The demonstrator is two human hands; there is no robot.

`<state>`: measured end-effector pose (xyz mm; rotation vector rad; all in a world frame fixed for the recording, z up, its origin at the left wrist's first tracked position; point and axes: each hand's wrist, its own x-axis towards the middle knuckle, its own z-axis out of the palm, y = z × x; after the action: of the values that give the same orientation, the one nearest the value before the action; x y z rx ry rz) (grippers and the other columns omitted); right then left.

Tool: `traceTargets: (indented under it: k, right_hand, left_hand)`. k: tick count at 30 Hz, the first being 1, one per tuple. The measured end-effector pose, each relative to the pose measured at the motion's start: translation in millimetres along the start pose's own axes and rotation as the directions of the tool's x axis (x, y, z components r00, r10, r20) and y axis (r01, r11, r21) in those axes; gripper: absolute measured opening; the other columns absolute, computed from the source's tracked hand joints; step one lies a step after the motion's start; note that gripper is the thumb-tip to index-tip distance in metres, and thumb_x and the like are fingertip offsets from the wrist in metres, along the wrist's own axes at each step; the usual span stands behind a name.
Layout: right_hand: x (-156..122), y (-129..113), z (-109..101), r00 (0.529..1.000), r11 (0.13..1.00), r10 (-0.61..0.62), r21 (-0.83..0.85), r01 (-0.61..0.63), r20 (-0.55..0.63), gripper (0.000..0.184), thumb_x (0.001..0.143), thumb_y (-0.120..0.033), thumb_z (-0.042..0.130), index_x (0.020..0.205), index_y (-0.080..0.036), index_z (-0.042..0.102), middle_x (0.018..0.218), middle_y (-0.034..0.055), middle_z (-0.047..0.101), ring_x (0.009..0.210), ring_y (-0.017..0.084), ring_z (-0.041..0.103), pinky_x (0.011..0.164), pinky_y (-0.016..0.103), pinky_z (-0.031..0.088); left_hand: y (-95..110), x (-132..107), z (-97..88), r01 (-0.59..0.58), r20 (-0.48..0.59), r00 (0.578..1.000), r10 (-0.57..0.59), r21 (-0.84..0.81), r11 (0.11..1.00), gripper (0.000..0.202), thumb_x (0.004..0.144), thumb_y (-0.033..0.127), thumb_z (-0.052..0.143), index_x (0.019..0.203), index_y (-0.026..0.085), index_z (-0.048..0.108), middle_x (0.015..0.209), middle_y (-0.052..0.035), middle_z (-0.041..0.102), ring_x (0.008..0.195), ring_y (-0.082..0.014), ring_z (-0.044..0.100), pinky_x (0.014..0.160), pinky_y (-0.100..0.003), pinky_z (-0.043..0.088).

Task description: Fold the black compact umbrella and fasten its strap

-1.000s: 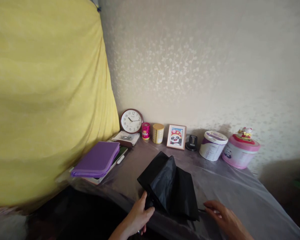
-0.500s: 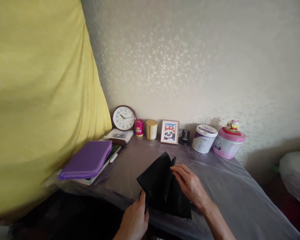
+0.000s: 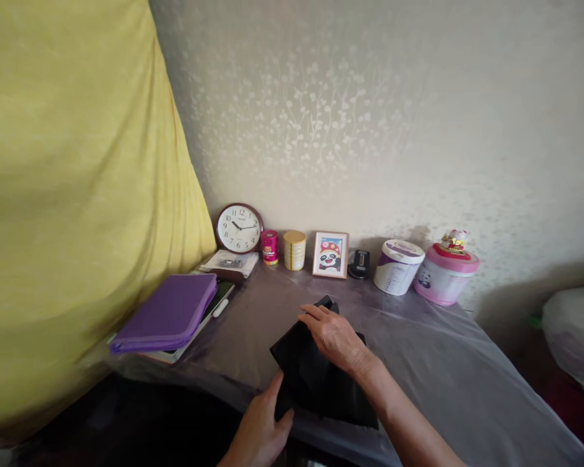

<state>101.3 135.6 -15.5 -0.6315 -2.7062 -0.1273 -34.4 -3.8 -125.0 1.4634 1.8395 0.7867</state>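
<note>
A thin black folded sheet (image 3: 296,363), with a crumpled fold at its far end, lies near the front edge of the table. My left hand (image 3: 265,415) has its thumb and forefinger around the sheet's near left edge, with black material between them. Across the sheet's upper middle reaches my right hand (image 3: 333,334), its fingers pointing left and bent over the fold. The thumb of that hand is hidden, as is the part of the sheet beneath the palm.
At left, a purple folder (image 3: 165,311) rests on a tablet-like board beside a white pen (image 3: 220,307). Along the wall stand a clock (image 3: 240,227), a pink can (image 3: 269,248), a yellow-lidded can (image 3: 294,250), a picture frame (image 3: 330,255), a black device (image 3: 359,264) and two tubs (image 3: 398,267).
My right hand has moved left across the sheet, carrying the raised fold over with it. My left hand stays at the near left edge, its thumb and forefinger slightly wider apart.
</note>
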Motion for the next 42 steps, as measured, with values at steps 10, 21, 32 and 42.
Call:
traceTargets:
  k: [10,21,32,42]
  right_hand:
    - [3,18,7,0.987,0.989,0.072,-0.135,-0.053,0.140,0.020,0.089,-0.018,0.034,0.089,-0.018,0.054,0.092,0.0044,0.057,0.075,0.013,0.057,0.059,0.020,0.040]
    - [18,28,21,0.973,0.981,0.192,-0.045,-0.187,0.132,0.018,0.091,-0.020,0.032,0.096,-0.018,0.049,0.096,0.0046,0.057,0.077,0.012,0.058,0.064,0.021,0.041]
    - [24,17,65,0.983,0.986,0.083,-0.156,-0.057,0.164,0.022,0.089,-0.011,0.030,0.093,-0.015,0.051,0.098,0.0076,0.054,0.078,0.015,0.057,0.067,0.024,0.044]
    - [-1,5,62,0.991,0.991,0.112,0.085,-0.105,-0.075,0.022,0.090,-0.019,0.033,0.099,-0.016,0.053,0.110,0.0083,0.052,0.095,0.015,0.052,0.080,0.026,0.045]
  left_hand:
    - [9,-6,-11.4,0.005,-0.016,1.000,-0.001,0.248,0.969,0.066,0.076,0.025,0.043,0.137,0.017,0.020,0.129,-0.0069,0.047,0.113,-0.0170,0.049,0.095,-0.026,0.035]
    - [14,-8,-10.4,-0.029,0.042,0.999,0.010,0.460,0.888,0.063,0.079,0.017,0.034,0.139,0.019,0.013,0.126,-0.0092,0.048,0.105,-0.0161,0.054,0.087,-0.022,0.038]
    - [17,-10,-6.9,-0.021,0.073,0.997,-0.014,0.458,0.889,0.074,0.079,0.013,0.032,0.136,0.023,-0.014,0.124,-0.0099,0.048,0.098,-0.0150,0.057,0.078,-0.020,0.040]
    - [26,-6,-2.5,-0.063,0.157,0.987,-0.041,0.607,0.793,0.080,0.073,0.008,0.037,0.136,0.031,-0.006,0.102,-0.0084,0.057,0.081,-0.0207,0.062,0.066,-0.027,0.044]
